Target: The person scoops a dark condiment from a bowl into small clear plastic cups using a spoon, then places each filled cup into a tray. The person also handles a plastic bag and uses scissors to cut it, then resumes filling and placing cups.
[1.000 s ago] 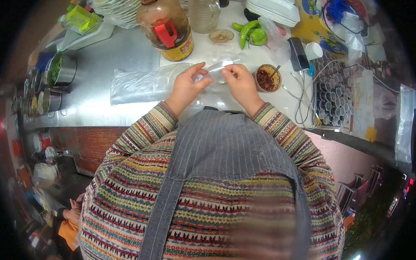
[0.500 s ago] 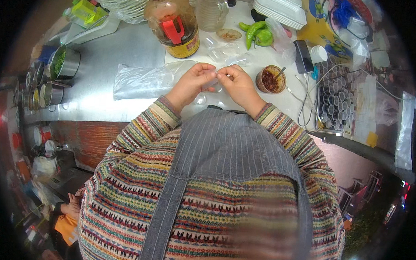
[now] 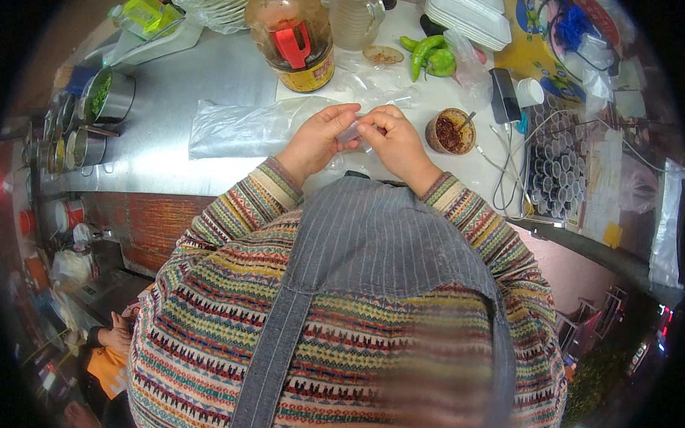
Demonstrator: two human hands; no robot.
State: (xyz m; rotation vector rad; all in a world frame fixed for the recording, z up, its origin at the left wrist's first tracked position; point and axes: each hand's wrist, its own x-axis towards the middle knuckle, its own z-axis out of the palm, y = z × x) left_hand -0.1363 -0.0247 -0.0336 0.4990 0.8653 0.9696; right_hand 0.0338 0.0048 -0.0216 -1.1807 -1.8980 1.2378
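Note:
Close together over the counter, my left hand [image 3: 317, 138] and my right hand [image 3: 402, 143] pinch a small see-through plastic piece [image 3: 350, 132] between thumbs and fingers. Its exact kind is too small to make out. To the left of my left hand lies a flat plastic bag [image 3: 228, 130] of see-through material. Beyond my fingers are loose see-through plastic pieces [image 3: 377, 93]. A tub of dark red sauce [image 3: 451, 132] with a spoon in it stands right of my right hand.
A large brown jug with a red handle [image 3: 289, 46] stands behind, near green peppers [image 3: 427, 52] and white foam trays [image 3: 470, 18]. Metal pots [image 3: 109, 98] sit at left. Cables [image 3: 510, 168] and a crate of small cups [image 3: 557, 165] are at right. Another person's hand [image 3: 116, 336] shows lower left.
The plastic piece between my fingers shows more and has tilted. My fingers have shifted slightly around it. The whole view has moved a little.

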